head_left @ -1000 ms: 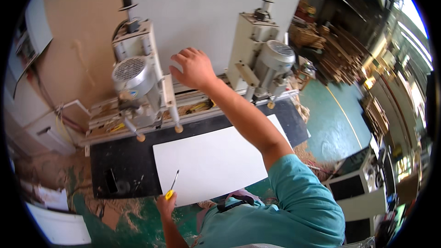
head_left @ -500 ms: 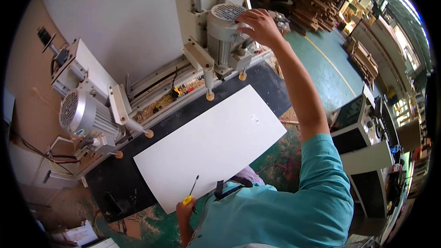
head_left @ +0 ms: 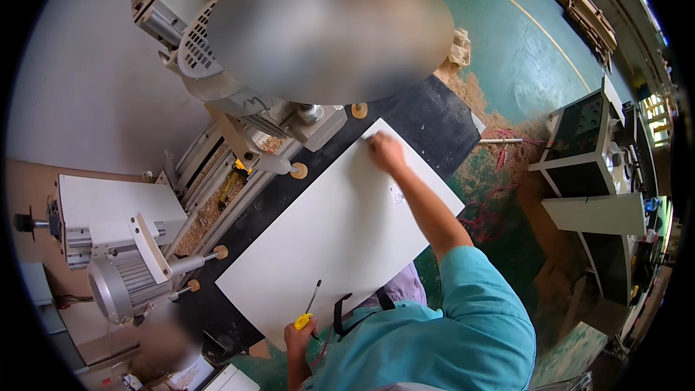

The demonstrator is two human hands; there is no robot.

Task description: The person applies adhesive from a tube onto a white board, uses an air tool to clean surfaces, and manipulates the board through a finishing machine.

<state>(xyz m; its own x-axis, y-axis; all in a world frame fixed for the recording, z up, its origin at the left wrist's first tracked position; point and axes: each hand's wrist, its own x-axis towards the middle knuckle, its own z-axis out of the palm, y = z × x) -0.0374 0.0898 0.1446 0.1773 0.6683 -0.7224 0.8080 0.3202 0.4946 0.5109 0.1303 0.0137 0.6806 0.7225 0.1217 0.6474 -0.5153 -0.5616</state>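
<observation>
My left hand (head_left: pixel 298 334) grips a yellow-handled screwdriver (head_left: pixel 304 320), its dark shaft slanting up over the near edge of a white rectangular board (head_left: pixel 304 246). The board lies flat on a black worktop (head_left: pixel 427 119). My right hand (head_left: pixel 386 152) is at the board's far corner, closed with its fingers bent down. A small dark bit shows at its fingertips, too small to name. Beside the hand, a little label (head_left: pixel 397 195) is stuck on the board.
A machine with a grey motor (head_left: pixel 119 286) stands left of the worktop; another motor housing (head_left: pixel 199 47) is partly covered by a blurred patch. Round wooden-coloured pads (head_left: pixel 299 170) line the worktop's far side. Sawdust (head_left: pixel 481 112) lies on the green floor; black-and-white cabinets (head_left: pixel 579 137) stand right.
My right hand has left the top of the motor and come down to the board's far corner. My left hand still holds the screwdriver. The view has shifted.
</observation>
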